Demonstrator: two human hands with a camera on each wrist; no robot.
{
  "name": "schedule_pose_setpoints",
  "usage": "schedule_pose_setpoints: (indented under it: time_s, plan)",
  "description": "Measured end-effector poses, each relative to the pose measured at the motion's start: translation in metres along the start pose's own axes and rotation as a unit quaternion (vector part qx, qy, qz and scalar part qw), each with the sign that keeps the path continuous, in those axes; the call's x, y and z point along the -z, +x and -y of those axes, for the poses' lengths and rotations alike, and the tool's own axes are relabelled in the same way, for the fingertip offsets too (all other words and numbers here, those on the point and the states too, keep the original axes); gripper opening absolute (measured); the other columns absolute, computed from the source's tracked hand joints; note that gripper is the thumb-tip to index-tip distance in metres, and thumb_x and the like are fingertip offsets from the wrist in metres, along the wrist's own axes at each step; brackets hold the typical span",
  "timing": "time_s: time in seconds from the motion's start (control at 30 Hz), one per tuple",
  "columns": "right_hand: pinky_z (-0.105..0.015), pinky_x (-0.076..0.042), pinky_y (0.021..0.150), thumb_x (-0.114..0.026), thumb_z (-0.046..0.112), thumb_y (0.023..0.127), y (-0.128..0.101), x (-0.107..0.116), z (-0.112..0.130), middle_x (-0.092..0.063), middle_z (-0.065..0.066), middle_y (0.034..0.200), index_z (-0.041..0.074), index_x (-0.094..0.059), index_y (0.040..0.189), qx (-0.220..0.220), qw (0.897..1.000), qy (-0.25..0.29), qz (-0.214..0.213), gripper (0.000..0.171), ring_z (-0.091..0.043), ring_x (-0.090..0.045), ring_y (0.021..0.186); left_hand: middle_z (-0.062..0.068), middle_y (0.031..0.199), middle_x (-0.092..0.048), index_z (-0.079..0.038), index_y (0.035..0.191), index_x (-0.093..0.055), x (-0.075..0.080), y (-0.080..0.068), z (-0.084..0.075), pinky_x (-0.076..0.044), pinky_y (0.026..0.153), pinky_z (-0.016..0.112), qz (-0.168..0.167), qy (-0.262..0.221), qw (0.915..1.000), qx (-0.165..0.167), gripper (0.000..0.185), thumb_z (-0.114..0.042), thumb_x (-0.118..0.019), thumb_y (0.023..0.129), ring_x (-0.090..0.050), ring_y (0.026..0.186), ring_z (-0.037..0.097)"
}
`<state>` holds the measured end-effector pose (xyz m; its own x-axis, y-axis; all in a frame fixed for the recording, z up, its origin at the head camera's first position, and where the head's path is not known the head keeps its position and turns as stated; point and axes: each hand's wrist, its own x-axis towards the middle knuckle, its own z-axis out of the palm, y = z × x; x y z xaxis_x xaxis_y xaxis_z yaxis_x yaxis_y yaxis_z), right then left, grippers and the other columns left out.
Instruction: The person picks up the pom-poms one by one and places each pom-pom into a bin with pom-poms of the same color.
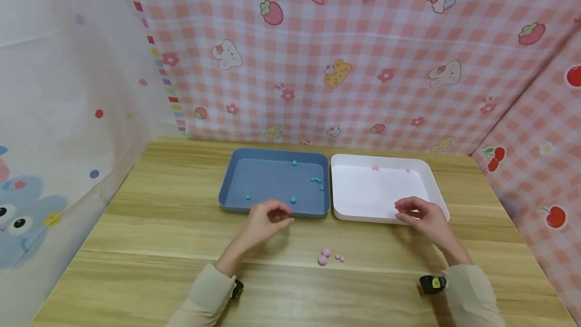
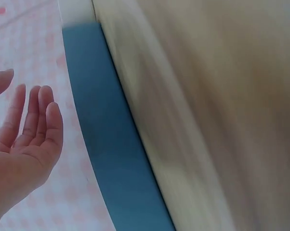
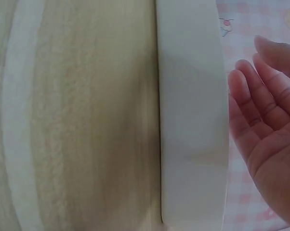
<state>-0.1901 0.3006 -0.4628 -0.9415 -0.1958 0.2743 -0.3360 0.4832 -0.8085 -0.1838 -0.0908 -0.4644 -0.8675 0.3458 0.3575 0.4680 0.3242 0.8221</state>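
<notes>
Head: blue tray point(image 1: 272, 178) holding teal beads point(image 1: 316, 179) touches white tray point(image 1: 386, 191); pink beads point(image 1: 326, 255) lie on counter point(image 1: 136, 246) between left hand point(image 1: 265, 222) and right hand point(image 1: 422, 216), nothing blocking them; pink checked curtain point(image 1: 363, 64) behind.
Left wrist: left hand point(image 2: 22, 139) released, empty, beside blue tray point(image 2: 109, 144).
Right wrist: right hand point(image 3: 268, 139) released, empty, beside white tray point(image 3: 193, 120).

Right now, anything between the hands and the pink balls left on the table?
Nothing visible. The pink balls lie on bare table between the left hand and right hand; both trays sit behind them.
</notes>
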Motion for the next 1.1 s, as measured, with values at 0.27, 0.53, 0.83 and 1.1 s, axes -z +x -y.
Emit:
schedule_pose_setpoints:
  time_s: [0.27, 0.53, 0.83, 1.1]
  plan:
    - [-0.01, -0.047, 0.068, -0.069, -0.013, 0.075, 0.003, -0.001, -0.012, -0.065, -0.02, 0.081, -0.007, -0.065, 0.09, 0.028, 0.998, -0.064, -0.001, 0.016, -0.001, -0.058, 0.071, 0.018, 0.087, -0.066, 0.007, 0.092, -0.064, -0.036, -0.006, -0.016, -0.052, 0.07, 0.026, 0.064, -0.069, 0.9932, 0.067, 0.019, -0.001, -0.073, 0.077, -0.063, 0.078, 0.022]
    - [-0.01, -0.046, 0.068, -0.071, -0.009, 0.075, 0.002, 0.001, -0.012, -0.065, -0.015, 0.078, -0.004, -0.066, 0.087, 0.018, 0.998, -0.063, 0.014, 0.014, 0.0, -0.057, 0.071, 0.02, 0.085, -0.063, 0.01, 0.091, -0.06, -0.064, -0.01, -0.026, -0.052, 0.067, 0.024, 0.098, -0.08, 0.9873, 0.097, 0.028, 0.0, -0.076, 0.072, -0.06, 0.075, 0.026]
    - [-0.014, -0.048, 0.066, -0.068, -0.016, 0.073, 0.001, 0.0, 0.018, -0.064, -0.017, 0.073, -0.008, -0.065, 0.083, 0.023, 0.995, -0.089, 0.023, 0.013, -0.006, -0.058, 0.068, 0.004, 0.073, -0.056, 0.001, 0.079, -0.058, -0.08, -0.007, -0.03, -0.044, 0.062, 0.017, 0.129, 0.006, 0.9863, 0.102, 0.028, 0.004, -0.08, 0.061, -0.053, 0.068, 0.012]
    - [-0.014, -0.048, 0.065, -0.068, -0.016, 0.073, 0.0, 0.0, 0.03, -0.063, -0.017, 0.072, -0.009, -0.064, 0.083, 0.026, 0.996, -0.087, 0.025, 0.012, -0.006, -0.057, 0.068, 0.002, 0.068, -0.052, -0.002, 0.07, -0.055, -0.085, -0.007, -0.027, -0.04, 0.058, 0.016, 0.126, 0.062, 0.9848, 0.103, 0.023, 0.01, -0.071, 0.059, -0.043, 0.064, 0.005]
